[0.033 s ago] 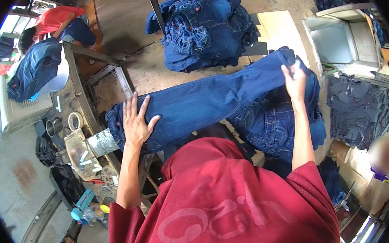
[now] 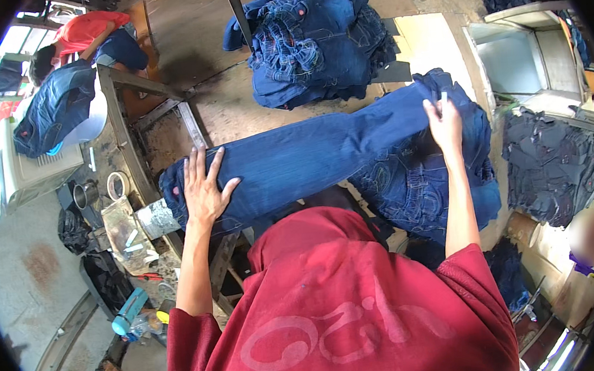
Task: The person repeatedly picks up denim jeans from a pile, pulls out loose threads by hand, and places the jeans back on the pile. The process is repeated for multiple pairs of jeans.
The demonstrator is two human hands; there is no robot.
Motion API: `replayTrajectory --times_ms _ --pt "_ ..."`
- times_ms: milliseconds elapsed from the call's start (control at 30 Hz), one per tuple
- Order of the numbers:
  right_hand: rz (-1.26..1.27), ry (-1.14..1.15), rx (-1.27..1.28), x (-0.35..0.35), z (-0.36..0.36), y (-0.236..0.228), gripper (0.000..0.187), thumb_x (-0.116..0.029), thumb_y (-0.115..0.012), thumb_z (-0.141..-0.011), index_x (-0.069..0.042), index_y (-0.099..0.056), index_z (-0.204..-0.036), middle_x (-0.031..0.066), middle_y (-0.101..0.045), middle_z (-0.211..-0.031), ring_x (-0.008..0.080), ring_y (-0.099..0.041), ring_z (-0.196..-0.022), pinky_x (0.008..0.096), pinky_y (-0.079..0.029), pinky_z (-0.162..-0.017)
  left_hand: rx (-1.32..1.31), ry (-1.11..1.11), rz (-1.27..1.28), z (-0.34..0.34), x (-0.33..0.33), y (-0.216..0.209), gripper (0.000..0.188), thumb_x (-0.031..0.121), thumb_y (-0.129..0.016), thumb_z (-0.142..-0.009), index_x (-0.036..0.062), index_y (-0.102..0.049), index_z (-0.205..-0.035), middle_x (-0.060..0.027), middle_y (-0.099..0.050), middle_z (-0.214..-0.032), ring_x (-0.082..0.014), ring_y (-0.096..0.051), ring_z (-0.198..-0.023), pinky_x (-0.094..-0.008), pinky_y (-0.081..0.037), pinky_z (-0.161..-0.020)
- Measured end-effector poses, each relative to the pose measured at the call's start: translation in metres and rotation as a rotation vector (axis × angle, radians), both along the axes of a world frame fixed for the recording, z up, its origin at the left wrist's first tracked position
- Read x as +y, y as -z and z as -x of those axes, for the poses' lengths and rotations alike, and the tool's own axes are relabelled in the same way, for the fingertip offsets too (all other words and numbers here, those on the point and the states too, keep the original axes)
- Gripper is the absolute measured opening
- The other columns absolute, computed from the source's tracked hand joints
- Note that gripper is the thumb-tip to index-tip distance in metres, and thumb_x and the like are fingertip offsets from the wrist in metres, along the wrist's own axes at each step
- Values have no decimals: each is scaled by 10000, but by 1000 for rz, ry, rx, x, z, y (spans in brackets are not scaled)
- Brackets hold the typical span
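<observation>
Dark blue denim: a pair of jeans (image 2: 322,155) lies stretched across the workbench (image 2: 231,113) in front of me, one leg running from left to right. My left hand (image 2: 204,190) rests flat on the leg's left end, fingers spread open, touching the cloth without gripping it. My right hand (image 2: 445,122) is closed on the jeans at the right end, fingers pinching the fabric. A pile of folded jeans (image 2: 313,43) sits beyond on the bench. Darker cut pieces (image 2: 553,163) lie stacked to my right.
</observation>
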State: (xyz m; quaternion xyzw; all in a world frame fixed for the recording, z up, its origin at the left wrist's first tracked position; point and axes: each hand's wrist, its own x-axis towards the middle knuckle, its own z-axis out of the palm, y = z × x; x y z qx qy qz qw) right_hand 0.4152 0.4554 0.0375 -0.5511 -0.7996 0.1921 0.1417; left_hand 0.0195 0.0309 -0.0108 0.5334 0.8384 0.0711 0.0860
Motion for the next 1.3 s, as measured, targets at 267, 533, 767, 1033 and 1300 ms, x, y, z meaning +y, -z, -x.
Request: replayTrajectory --times_ms 267,533,767,1033,1300 --pt "318 -109 118 -123 53 6 305 -359 -593 -1118 -57 -618 -1150 282 -752 -928 456 -766 -883 562 -582 -732 -313 177 54 -25 144 13 1078 739 -810 -823 -6 -520 -1547 -279 -549 -1550 -446 -521 -1442 -511 -379 -1246" --pt "268 -200 265 -217 136 23 124 -163 -695 -1046 -124 -658 -1158 130 -771 -904 367 -763 -778 453 -608 -661 -891 611 216 18 225 87 520 562 -686 -1030 70 -836 -959 -236 -730 -777 -436 -720 -716 -496 -573 -679" --pt "-124 -261 123 -221 176 58 236 -127 -787 -911 -154 -788 -1145 -8 -678 -729 191 -633 -576 335 -542 -577 -486 672 1 21 242 113 595 679 -639 -995 134 -847 -873 -172 -692 -634 -374 -722 -618 -473 -572 -594" --pt "7 -260 -107 -215 207 63 173 -158 -780 -893 -146 -786 -1066 2 -708 -715 202 -681 -587 344 -578 -583 -457 594 -184 13 227 129 559 654 -684 -977 148 -782 -761 -117 -678 -604 -317 -685 -538 -435 -549 -583" --pt "9 -257 -94 -262 156 27 231 -118 -841 -858 -147 -821 -1086 40 -721 -708 215 -662 -554 367 -538 -529 -422 571 -188 8 225 134 602 676 -676 -971 145 -765 -702 -130 -655 -565 -326 -687 -522 -436 -549 -545"
